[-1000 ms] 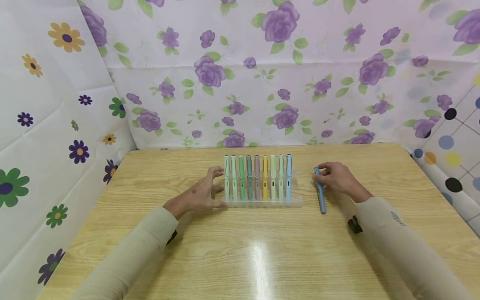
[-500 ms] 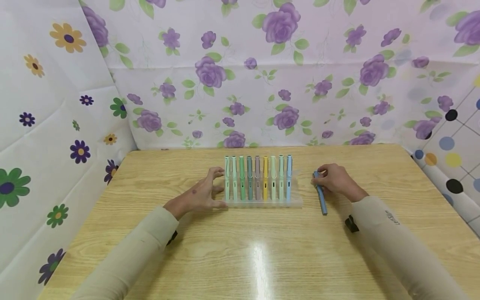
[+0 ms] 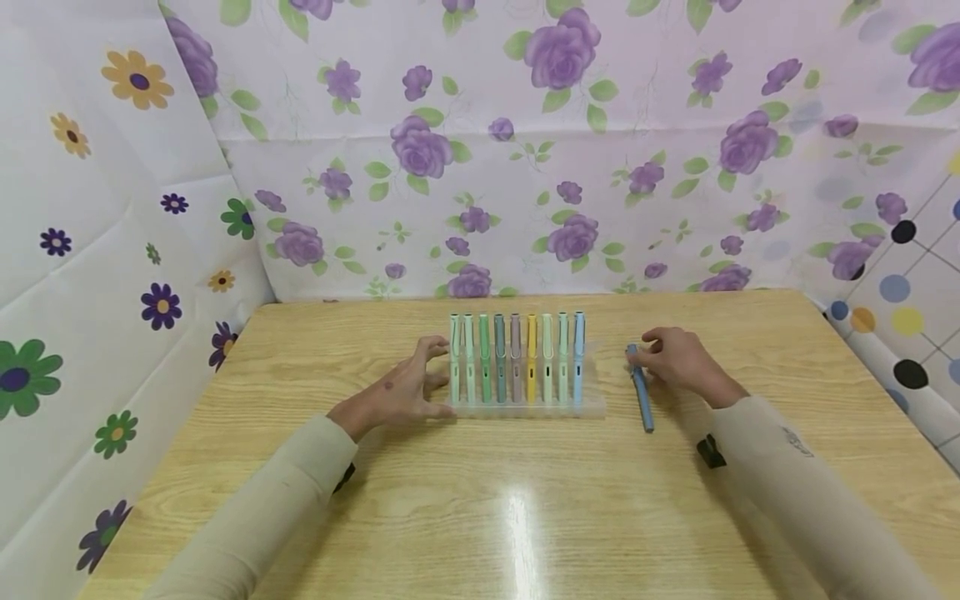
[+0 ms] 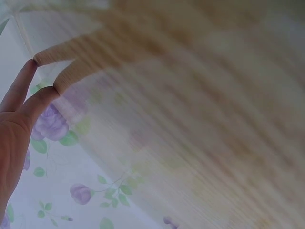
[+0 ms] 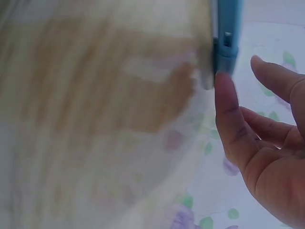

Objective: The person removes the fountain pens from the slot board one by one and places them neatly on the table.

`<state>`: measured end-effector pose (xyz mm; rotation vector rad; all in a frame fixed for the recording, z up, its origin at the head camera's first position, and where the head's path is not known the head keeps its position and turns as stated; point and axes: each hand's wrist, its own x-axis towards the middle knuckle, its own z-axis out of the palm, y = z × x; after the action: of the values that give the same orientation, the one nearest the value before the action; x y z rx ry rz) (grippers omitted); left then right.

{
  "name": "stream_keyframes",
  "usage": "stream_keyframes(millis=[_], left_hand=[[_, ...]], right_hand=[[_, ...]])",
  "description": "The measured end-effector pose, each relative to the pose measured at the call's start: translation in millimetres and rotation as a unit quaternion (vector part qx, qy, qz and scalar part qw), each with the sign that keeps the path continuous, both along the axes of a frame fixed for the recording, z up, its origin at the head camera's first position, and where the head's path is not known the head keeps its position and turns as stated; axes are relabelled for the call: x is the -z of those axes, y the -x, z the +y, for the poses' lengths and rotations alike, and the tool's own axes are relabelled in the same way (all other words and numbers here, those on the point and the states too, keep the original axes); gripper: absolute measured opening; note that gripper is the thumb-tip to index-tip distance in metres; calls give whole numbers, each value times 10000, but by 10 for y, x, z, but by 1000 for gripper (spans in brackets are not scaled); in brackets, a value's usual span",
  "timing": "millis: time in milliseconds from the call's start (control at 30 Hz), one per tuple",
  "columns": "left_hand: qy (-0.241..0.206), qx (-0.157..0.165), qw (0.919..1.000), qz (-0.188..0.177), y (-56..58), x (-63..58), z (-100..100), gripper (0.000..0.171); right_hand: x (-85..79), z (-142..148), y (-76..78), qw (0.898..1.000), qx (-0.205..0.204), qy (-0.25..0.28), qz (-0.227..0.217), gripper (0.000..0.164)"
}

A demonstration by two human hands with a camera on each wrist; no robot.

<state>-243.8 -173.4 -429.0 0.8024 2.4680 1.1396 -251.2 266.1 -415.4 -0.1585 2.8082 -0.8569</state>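
A clear pen holder (image 3: pixel 592 410) stands mid-table with a row of several capped pens in green, grey, mauve, yellow and blue. My left hand (image 3: pixel 408 387) is spread at its left end, thumb at the front corner and fingertips toward the back. In the left wrist view, two fingertips (image 4: pixel 53 89) rest on the glossy table. To the right, a blue capped pen (image 3: pixel 642 400) lies on the table, its top end toward the back. My right hand (image 3: pixel 678 362) is over that end; in the right wrist view one fingertip (image 5: pixel 225 81) touches the pen while the other fingers stand apart.
The wooden table (image 3: pixel 420 508) reaches back to a wall covering (image 3: pixel 487 208) with purple flowers. Another flowered sheet (image 3: pixel 97 333) closes the left side, and a dotted one (image 3: pixel 900 333) the right. A light glare shows near the table's front.
The blue pen has shifted and turned slightly under my right fingers, which have moved a little and loosened from it. My left hand and the pen holder stay in place.
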Motion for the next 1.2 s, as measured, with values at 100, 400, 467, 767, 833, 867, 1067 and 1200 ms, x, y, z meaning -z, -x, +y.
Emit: stream_keyframes(millis=[100,400,467,767,833,867,1067,1200], left_hand=[[41,-45,10000,-2,-12,-3,-6,97],[13,-131,9999,-74,-50,39,-20,98],[-16,-129,9998,-117,-51,45,-17,98],[11,-203,9996,-208,-41,31,21,97],[26,-223,9995,-221,-40,20,23,97],[21,-208,9996,-215,-39,14,23,97],[12,-133,9998,-136,-28,-15,20,97],[30,-141,9999,-90,-15,-19,16,97]], right_hand=[[-84,9,-27,9997,-46,205,118,60],[-264,-8,-93,9971,-165,674,313,67],[-299,-24,-118,9963,-185,758,357,67],[-425,-130,-155,9944,-208,853,596,66],[-449,-161,-156,9939,-214,881,629,65],[-459,-179,-156,9936,-227,881,667,64],[-508,-303,-144,9897,-371,1006,946,55],[-509,-389,-134,9872,-507,1148,982,51]])
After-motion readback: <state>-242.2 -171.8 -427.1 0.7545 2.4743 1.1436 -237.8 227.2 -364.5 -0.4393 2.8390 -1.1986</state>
